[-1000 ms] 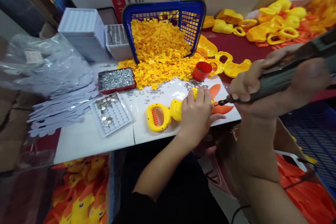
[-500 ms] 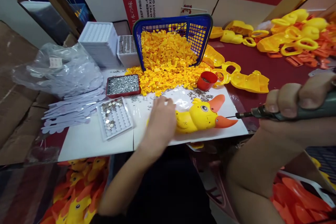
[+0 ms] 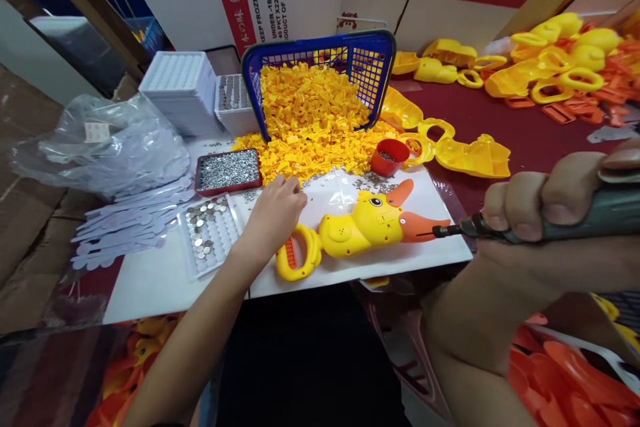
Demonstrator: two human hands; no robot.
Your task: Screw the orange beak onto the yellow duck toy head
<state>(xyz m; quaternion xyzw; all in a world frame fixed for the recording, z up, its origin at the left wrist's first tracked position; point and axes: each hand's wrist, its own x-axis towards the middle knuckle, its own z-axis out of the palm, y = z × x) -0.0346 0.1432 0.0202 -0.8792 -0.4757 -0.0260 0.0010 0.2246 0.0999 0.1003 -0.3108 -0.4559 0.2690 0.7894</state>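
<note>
A yellow duck toy (image 3: 343, 233) with an orange beak (image 3: 420, 227) and a ring handle lies on its side on white board. My right hand (image 3: 550, 197) is wrapped round a green electric screwdriver (image 3: 590, 213), whose bit points left across the lower beak. I cannot tell whether the bit touches it. My left hand (image 3: 280, 210), fingers curled together, is above the board beside the duck's handle, close to the loose small yellow parts (image 3: 320, 153). What it holds, if anything, is hidden. Loose screws (image 3: 373, 181) lie behind the duck, near a red cup (image 3: 389, 157).
A blue basket (image 3: 373, 80) lies tipped behind the yellow parts. Left of it are a red tray (image 3: 229, 171) of small metal pieces, a white tray (image 3: 213, 240) with button cells, stacked white trays (image 3: 177, 93) and a plastic bag (image 3: 100, 147). Yellow shells (image 3: 475, 157) lie at right.
My left hand has moved left and away from the duck, uncovering its ring handle. The duck has shifted slightly left, and the screwdriver has moved left so its bit crosses the beak.
</note>
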